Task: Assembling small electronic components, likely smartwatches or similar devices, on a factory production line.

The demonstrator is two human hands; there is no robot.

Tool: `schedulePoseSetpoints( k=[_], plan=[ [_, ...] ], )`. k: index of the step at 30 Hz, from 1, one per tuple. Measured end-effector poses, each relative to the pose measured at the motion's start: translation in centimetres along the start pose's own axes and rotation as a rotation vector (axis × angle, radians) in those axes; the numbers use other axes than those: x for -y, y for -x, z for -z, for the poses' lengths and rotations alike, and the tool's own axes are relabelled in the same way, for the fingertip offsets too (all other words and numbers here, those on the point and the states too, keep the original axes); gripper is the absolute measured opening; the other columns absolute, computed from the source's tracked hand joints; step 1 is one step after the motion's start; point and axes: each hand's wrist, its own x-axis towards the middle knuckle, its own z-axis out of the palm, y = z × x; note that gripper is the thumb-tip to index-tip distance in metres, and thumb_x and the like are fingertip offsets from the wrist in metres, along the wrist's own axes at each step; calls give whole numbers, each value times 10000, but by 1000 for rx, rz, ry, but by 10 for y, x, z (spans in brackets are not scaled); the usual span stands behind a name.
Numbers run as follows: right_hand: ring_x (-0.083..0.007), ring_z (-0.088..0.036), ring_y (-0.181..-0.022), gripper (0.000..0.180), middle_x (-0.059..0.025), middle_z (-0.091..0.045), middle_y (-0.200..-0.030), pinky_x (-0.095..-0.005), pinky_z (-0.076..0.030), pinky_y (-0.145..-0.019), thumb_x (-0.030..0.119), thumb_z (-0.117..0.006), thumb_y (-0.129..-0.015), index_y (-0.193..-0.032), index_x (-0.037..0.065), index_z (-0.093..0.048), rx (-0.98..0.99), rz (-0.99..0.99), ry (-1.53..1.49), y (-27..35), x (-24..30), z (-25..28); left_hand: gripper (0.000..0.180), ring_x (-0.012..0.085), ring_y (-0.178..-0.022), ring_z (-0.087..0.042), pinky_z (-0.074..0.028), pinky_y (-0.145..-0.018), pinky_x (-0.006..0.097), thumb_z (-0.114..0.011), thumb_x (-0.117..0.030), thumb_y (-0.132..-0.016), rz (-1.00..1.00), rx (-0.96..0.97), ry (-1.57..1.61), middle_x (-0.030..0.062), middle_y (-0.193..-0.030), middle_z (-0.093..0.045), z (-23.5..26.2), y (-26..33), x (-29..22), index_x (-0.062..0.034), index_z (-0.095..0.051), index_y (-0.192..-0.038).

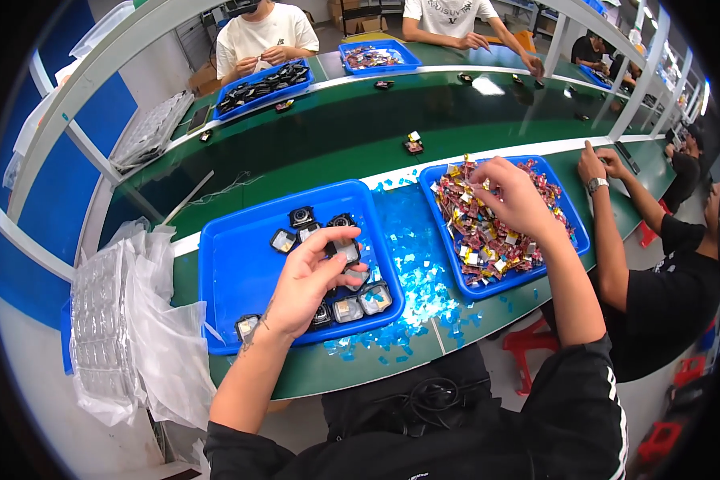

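Left hand (308,284) pinches a small black square part (346,251) over the left blue tray (232,272) (more such parts lie around it). Right hand (510,196) — fingers curled, closed on small colourful pieces (488,232) — reaches into the right blue tray (578,232).
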Motion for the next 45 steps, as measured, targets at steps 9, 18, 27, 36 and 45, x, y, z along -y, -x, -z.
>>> schedulePoseSetpoints(
  k=[9, 18, 27, 36, 45],
  plan=[
    [-279, -554, -1012, 279, -76, -590, -1036, -405, -467, -867, 82, -751, -714, -982, 99, -675, 239, 365, 452, -16, -11, -23, 219, 197, -969, -650, -558, -786, 293, -537, -43, -947, -63, -93, -66, 117, -1159, -597, 11, 1, 16, -2, -597, -1154],
    [-316, -585, -985, 255, -106, -608, -990, -419, -463, -853, 163, -726, -776, -982, 50, -626, 335, 262, 361, -19, -16, -12, 181, 164, -912, -661, -546, -731, 267, -572, -74, -949, -78, -161, -89, 87, -1090, -635, 15, 5, 17, 2, -633, -1101],
    [-314, -588, -1045, 234, -116, -642, -1034, -405, -465, -903, 55, -664, -806, -1040, 58, -658, 302, 381, 364, -38, -23, -22, 181, 157, -902, -661, -534, -732, 254, -576, -95, -949, -79, -161, -133, 85, -1086, -642, 15, 4, 19, -7, -626, -1099],
    [-236, -625, -825, 148, -73, -652, -800, -331, -494, -741, 122, -712, -826, -860, 26, -605, 67, 178, 228, -17, -18, 17, 177, 140, -892, -660, -528, -723, 244, -590, -98, -948, -71, -161, -99, 71, -1055, -653, 13, 5, 22, -9, -634, -1094],
    [-54, -547, -690, 97, 13, -594, -802, -189, -434, -591, 128, -647, -918, -956, 56, -594, -15, -459, -1300, 48, 44, -12, 215, 141, -959, -599, -543, -777, 241, -687, -40, -851, -195, -35, -358, 76, -1062, -559, 3, 8, 30, -29, -688, -1066]
  ],
)
